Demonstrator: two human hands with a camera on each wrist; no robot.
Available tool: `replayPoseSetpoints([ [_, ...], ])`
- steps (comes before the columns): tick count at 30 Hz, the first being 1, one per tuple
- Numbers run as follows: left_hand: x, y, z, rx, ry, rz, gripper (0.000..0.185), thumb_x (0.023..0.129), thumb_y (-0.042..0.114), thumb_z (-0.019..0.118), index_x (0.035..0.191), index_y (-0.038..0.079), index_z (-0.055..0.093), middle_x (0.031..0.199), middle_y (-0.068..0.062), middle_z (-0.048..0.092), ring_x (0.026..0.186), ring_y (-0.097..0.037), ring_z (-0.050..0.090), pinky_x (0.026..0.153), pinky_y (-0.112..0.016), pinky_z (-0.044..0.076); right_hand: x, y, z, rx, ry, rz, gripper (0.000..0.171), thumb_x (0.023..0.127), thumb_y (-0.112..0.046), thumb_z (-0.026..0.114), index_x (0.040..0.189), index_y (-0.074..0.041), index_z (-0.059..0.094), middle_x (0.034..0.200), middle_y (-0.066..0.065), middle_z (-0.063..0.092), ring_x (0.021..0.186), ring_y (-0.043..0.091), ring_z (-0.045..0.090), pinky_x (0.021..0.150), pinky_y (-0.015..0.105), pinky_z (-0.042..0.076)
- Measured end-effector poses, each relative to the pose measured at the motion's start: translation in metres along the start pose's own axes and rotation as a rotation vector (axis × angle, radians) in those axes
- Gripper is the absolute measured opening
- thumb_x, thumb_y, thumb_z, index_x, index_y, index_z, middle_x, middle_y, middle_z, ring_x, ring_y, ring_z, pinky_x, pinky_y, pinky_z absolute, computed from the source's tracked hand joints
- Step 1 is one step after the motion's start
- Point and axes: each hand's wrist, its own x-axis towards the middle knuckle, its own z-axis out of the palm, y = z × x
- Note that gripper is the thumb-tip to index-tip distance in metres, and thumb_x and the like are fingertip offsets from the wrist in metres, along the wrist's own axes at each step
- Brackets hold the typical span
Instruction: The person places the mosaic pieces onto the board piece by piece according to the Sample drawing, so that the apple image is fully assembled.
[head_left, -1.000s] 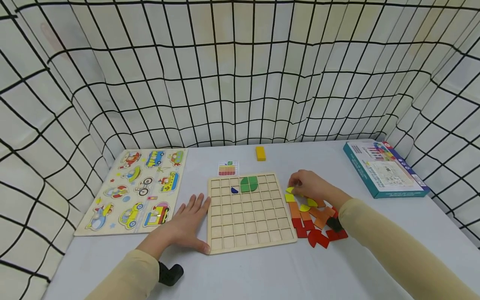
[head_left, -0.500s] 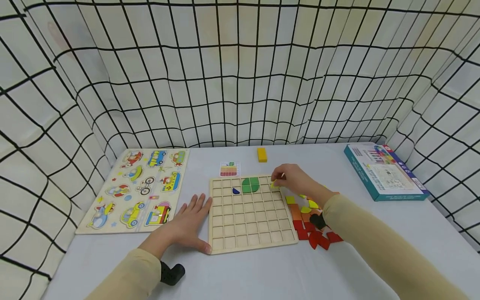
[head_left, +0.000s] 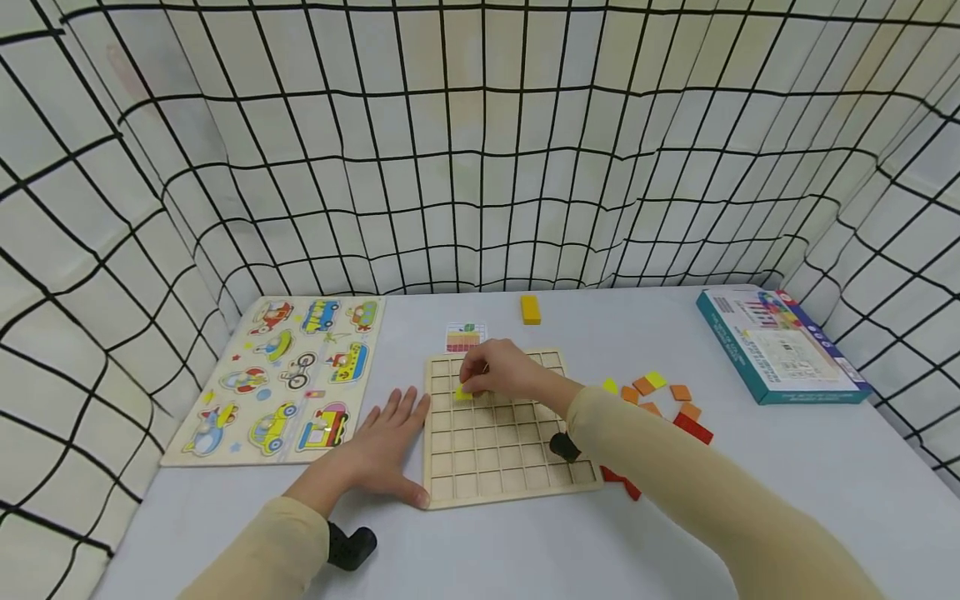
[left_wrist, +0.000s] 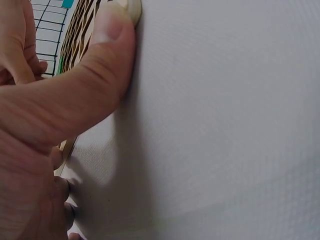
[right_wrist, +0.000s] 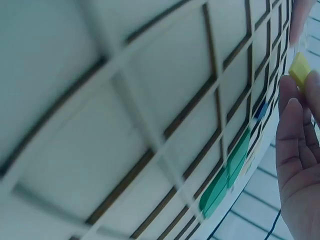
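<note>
A wooden grid board (head_left: 487, 483) lies in the middle of the table in the head view. My right hand (head_left: 504, 370) is over its upper left part and pinches a small yellow tile (head_left: 462, 393) between thumb and fingers. In the right wrist view, green pieces (right_wrist: 225, 175) and a small dark blue piece (right_wrist: 260, 110) sit in the grid; the right hand covers them in the head view. My left hand (head_left: 382, 454) rests spread at the board's left edge, its thumb (left_wrist: 107, 55) touching the lower left corner.
Loose red (head_left: 693, 428), orange (head_left: 680, 392) and yellow pieces (head_left: 656, 380) lie right of the board, partly behind my right sleeve. A pattern card (head_left: 466, 337) and a yellow block (head_left: 530, 310) are beyond it. A vehicle puzzle (head_left: 273, 392) lies left, a box (head_left: 787, 350) right.
My right hand has picked a yellow tile from the loose pieces and carried it left across the board. The left hand stays at the board's edge.
</note>
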Motion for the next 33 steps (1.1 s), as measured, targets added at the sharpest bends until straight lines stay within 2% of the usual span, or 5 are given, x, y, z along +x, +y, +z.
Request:
replayPoseSetpoints([
  [5,0.001,0.003,-0.001,0.000,-0.001,0.010,0.134,0.068,0.052,0.092,0.163,-0.001,0.013,0.171,-0.026,0.003,0.158,-0.048,-0.002,0.126,-0.067,0.004,0.012,-0.011,0.012,-0.049,-0.033,-0.016,0.004,0.095,-0.013,0.074,0.091,-0.010,0.075,0.083,-0.002,0.073,0.073,0.007,0.060,0.069,0.018,0.050],
  [12,0.002,0.002,0.000,0.016,-0.002,0.011,0.134,0.068,0.052,0.092,0.162,-0.002,0.013,0.171,-0.026,0.003,0.158,-0.048,-0.003,0.126,-0.067,0.004,0.021,-0.019,0.017,-0.133,-0.050,-0.043,0.005,0.095,-0.012,0.073,0.093,-0.009,0.077,0.086,0.000,0.073,0.075,0.007,0.056,0.072,0.018,0.049],
  [21,0.002,0.001,0.001,0.027,-0.010,0.007,0.134,0.068,0.053,0.091,0.162,-0.003,0.013,0.170,-0.027,0.002,0.158,-0.049,-0.002,0.125,-0.069,0.005,0.026,-0.024,0.020,-0.196,-0.099,-0.040,0.008,0.097,-0.012,0.072,0.090,-0.009,0.076,0.084,-0.001,0.071,0.074,0.007,0.054,0.070,0.019,0.046],
  [33,0.000,0.001,0.000,0.025,-0.003,0.009,0.134,0.068,0.053,0.092,0.162,-0.003,0.014,0.170,-0.028,0.003,0.157,-0.050,-0.002,0.124,-0.070,0.005,0.029,-0.027,0.023,-0.260,-0.115,-0.033,0.009,0.096,-0.012,0.073,0.088,-0.010,0.077,0.083,-0.001,0.072,0.073,0.007,0.055,0.071,0.020,0.048],
])
